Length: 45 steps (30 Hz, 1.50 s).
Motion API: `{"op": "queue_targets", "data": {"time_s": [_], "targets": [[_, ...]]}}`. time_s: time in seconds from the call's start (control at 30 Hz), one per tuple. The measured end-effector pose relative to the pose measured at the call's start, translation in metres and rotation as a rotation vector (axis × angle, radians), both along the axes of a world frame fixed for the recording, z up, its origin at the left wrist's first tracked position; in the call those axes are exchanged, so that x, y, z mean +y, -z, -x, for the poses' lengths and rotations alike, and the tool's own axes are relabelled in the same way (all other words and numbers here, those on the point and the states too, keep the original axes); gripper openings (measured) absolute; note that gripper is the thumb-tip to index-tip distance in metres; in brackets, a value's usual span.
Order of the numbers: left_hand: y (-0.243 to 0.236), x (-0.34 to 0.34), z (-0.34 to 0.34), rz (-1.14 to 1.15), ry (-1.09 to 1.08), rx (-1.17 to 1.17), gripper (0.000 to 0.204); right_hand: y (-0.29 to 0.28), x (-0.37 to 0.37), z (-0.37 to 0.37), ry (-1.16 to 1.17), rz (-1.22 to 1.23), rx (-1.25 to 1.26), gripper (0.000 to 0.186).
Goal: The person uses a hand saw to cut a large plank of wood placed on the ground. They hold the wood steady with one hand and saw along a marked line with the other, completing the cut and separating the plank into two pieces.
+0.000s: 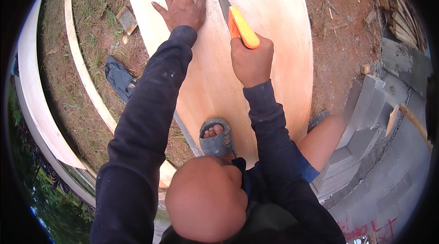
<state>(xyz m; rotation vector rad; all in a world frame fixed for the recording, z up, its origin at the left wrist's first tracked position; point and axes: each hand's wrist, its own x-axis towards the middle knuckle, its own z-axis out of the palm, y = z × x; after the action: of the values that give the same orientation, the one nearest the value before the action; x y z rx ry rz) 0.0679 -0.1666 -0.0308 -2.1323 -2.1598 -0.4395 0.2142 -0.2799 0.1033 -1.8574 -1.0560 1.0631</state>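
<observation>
A pale plywood sheet lies beneath both my hands, with a long cut line running down it towards me. My right hand is wrapped round the orange and yellow handle of a handsaw. Its grey blade points away from me and stands in the cut near the far edge of the view. My left hand rests flat on the sheet, left of the blade, fingers spread and holding nothing. One foot in a grey slide sandal stands on the plywood near me.
Grey concrete blocks form a wall on the right, with scrap timber behind. Long pale boards lie on the grass at left. A dark cloth and a small block lie beside the sheet.
</observation>
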Motion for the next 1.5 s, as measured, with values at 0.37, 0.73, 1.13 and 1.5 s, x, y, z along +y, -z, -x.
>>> {"op": "queue_targets", "data": {"time_s": [0.37, 0.73, 1.13, 1.5], "targets": [[0.002, -0.003, 0.013, -0.009, -0.032, -0.054, 0.059, -0.060, -0.197, -0.025, -0.058, -0.035, -0.083, 0.033], [0.004, -0.004, 0.017, 0.013, -0.021, -0.052, 0.057, -0.035, -0.147, -0.019, -0.026, 0.072, 0.068, 0.047], [0.008, -0.009, 0.012, -0.011, 0.026, -0.044, 0.059, 0.011, -0.031, 0.010, 0.030, -0.167, 0.016, 0.011], [0.000, -0.001, 0.010, -0.036, -0.002, -0.016, 0.056, -0.018, -0.092, -0.004, -0.028, -0.002, -0.021, 0.034]]}}
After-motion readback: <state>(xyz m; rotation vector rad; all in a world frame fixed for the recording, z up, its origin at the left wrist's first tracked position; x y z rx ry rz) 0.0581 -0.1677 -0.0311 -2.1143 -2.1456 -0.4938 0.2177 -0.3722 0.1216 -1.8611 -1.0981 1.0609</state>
